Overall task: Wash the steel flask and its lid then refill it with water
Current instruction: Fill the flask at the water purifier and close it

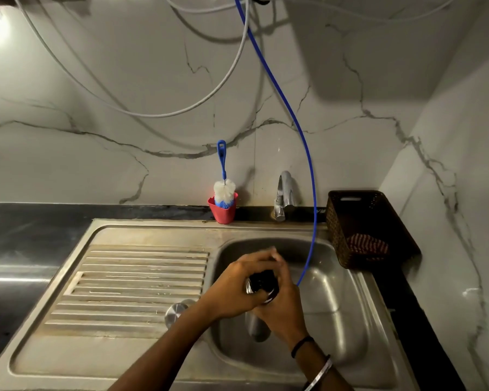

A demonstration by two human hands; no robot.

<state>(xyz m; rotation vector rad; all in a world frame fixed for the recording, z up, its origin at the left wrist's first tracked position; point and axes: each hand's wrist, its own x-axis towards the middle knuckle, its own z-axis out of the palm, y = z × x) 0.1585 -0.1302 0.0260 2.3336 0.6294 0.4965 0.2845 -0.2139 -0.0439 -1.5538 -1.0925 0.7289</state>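
Observation:
The steel flask (256, 325) is held over the sink basin (331, 300), its open dark mouth (261, 286) facing up towards me. My left hand (237, 286) wraps around the flask's neck from the left, and its fingertips are blurred. My right hand (283, 309) grips the flask's body from the right, with bangles on its wrist. The round steel lid (176, 311) lies apart on the drainboard's edge, just left of the basin. Most of the flask is hidden by my hands.
A blue hose (311, 193) hangs from above, its end in the basin beside my right hand. The tap (284, 193) stands behind the basin. A bottle brush (223, 190) sits in a red cup (223, 211). A brown basket (364, 230) holds a striped cloth.

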